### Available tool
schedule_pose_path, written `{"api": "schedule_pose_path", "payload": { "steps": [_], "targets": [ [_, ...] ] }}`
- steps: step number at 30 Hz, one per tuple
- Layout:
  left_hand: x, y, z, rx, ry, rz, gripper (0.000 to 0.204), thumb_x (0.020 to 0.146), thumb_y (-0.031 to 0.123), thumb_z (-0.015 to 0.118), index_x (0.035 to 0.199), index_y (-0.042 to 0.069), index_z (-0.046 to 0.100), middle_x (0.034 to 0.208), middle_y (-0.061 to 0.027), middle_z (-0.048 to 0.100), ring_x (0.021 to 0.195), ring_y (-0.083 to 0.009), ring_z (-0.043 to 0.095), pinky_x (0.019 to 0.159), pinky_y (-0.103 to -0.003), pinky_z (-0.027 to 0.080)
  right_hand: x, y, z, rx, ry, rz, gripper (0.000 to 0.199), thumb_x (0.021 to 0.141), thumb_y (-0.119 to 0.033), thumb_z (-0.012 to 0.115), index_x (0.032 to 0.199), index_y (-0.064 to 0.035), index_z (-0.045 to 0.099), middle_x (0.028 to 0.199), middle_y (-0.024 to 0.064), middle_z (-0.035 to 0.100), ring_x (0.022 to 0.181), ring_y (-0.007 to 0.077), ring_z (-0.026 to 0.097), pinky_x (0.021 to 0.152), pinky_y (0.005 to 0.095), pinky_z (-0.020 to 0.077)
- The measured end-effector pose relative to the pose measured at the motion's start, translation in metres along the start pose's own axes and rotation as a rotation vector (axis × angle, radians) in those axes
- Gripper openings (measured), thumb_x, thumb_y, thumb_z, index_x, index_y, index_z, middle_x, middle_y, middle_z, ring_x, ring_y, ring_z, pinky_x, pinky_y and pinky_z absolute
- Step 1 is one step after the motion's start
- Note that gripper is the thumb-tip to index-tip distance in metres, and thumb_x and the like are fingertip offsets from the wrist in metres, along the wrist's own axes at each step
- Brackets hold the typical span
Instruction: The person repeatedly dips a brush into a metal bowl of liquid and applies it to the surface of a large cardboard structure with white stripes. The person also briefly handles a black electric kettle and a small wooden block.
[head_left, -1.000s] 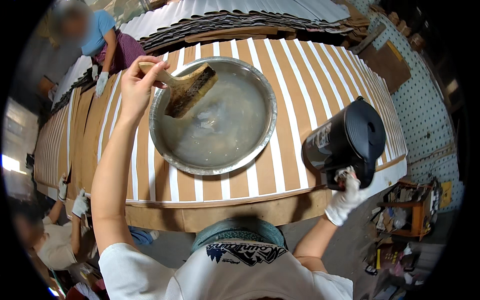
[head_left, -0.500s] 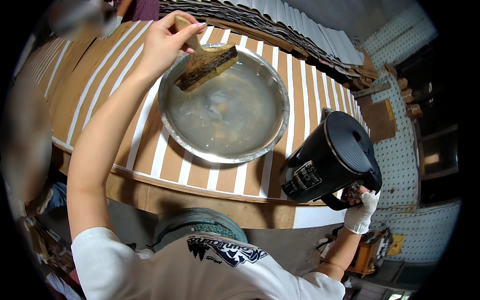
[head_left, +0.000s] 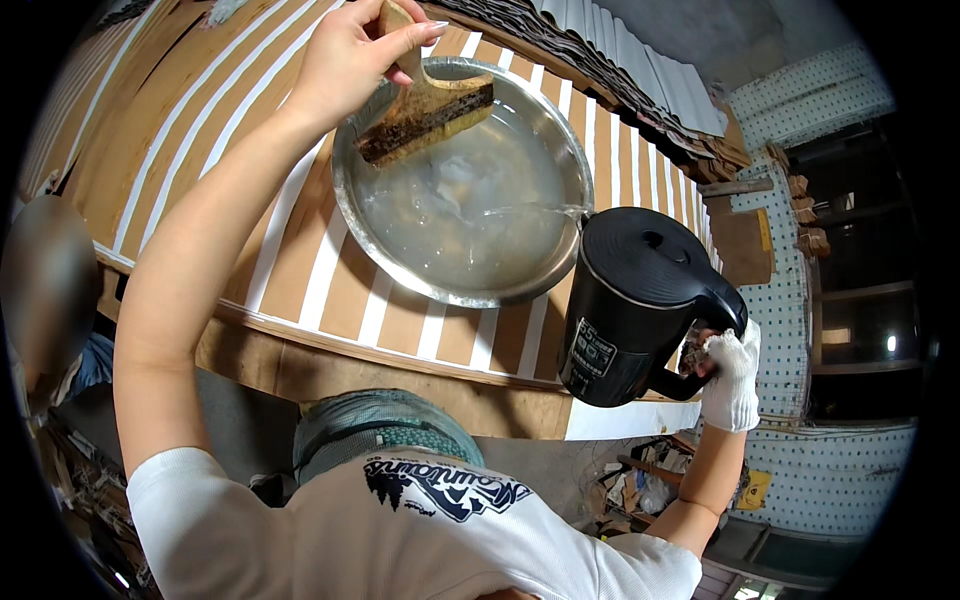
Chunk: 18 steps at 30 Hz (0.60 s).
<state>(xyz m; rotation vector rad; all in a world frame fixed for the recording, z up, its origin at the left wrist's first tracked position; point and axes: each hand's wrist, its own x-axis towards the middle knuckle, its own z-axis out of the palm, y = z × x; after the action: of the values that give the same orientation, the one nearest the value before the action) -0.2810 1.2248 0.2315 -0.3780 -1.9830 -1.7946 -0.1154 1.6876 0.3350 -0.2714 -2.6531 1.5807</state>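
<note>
My bare left hand (head_left: 365, 52) grips the wooden handle of a wide, flat paste brush (head_left: 428, 118). The brush hangs tilted over the far left part of a round metal basin (head_left: 470, 292), its bristles downward. Cloudy grey liquid (head_left: 480, 220) fills much of the basin. In a white knit glove with fingertips showing, my right hand (head_left: 728, 370) is wrapped around the handle of a black electric kettle (head_left: 640, 300). The kettle leans toward the basin's right rim, lid closed, and a thin stream of water (head_left: 530, 210) runs from its spout into the liquid.
Brown sheets with white stripes (head_left: 290, 250) cover the table under the basin. Behind them are stacked grey and white sheets (head_left: 640, 70). A person (head_left: 45, 290) is at the far left. A green mesh-covered round stool or bin (head_left: 385, 415) stands between me and the table.
The kettle has tipped further and moved left against the basin's rim; water now pours from it. My left hand still holds the brush above the basin.
</note>
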Motion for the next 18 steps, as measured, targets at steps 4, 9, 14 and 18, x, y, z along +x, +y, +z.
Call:
{"api": "schedule_pose_path", "payload": {
  "steps": [4, 9, 14, 18],
  "targets": [
    [0.0, 0.001, 0.002, -0.004, -0.007, -0.014, 0.019, 0.098, 0.021, 0.068, 0.108, 0.005, 0.067, 0.098, -0.0051, 0.074, 0.091, -0.009, 0.07, 0.064, -0.022, 0.056, 0.0, -0.004, 0.009, 0.061, 0.091, -0.003, 0.019, 0.074, -0.015, 0.066, 0.085, 0.0005, 0.067, 0.063, 0.0014, 0.058, 0.045, 0.0083, 0.051, 0.041, 0.0236, 0.0447],
    [0.004, -0.002, 0.001, 0.028, -0.039, -0.004, 0.02, 0.098, 0.022, 0.068, 0.11, 0.005, 0.066, 0.099, -0.0056, 0.074, 0.091, -0.0092, 0.07, 0.063, -0.022, 0.056, 0.001, -0.01, 0.005, -0.035, 0.097, -0.025, 0.019, 0.074, -0.015, 0.064, 0.084, 0.0012, 0.066, 0.061, 0.0009, 0.056, 0.045, 0.0076, 0.05, 0.04, 0.0227, 0.0445],
    [0.003, -0.003, 0.002, 0.018, -0.04, 0.0, 0.02, 0.098, 0.021, 0.067, 0.111, 0.005, 0.066, 0.101, -0.0069, 0.074, 0.093, -0.0112, 0.07, 0.065, -0.023, 0.057, 0.0, 0.0, 0.0, 0.069, 0.131, -0.021, 0.018, 0.078, -0.015, 0.064, 0.087, 0.0008, 0.066, 0.066, 0.0023, 0.058, 0.045, 0.0098, 0.05, 0.041, 0.0239, 0.0424],
    [0.0, 0.002, 0.003, 0.023, -0.017, -0.009, 0.019, 0.098, 0.02, 0.068, 0.109, 0.005, 0.067, 0.1, -0.0079, 0.074, 0.095, -0.0127, 0.071, 0.065, -0.023, 0.058, -0.005, 0.023, 0.001, 0.237, 0.233, -0.03, 0.02, 0.083, -0.02, 0.067, 0.09, -0.0015, 0.062, 0.064, 0.0009, 0.049, 0.05, 0.0136, 0.048, 0.049, 0.0286, 0.0434]
  ]
}}
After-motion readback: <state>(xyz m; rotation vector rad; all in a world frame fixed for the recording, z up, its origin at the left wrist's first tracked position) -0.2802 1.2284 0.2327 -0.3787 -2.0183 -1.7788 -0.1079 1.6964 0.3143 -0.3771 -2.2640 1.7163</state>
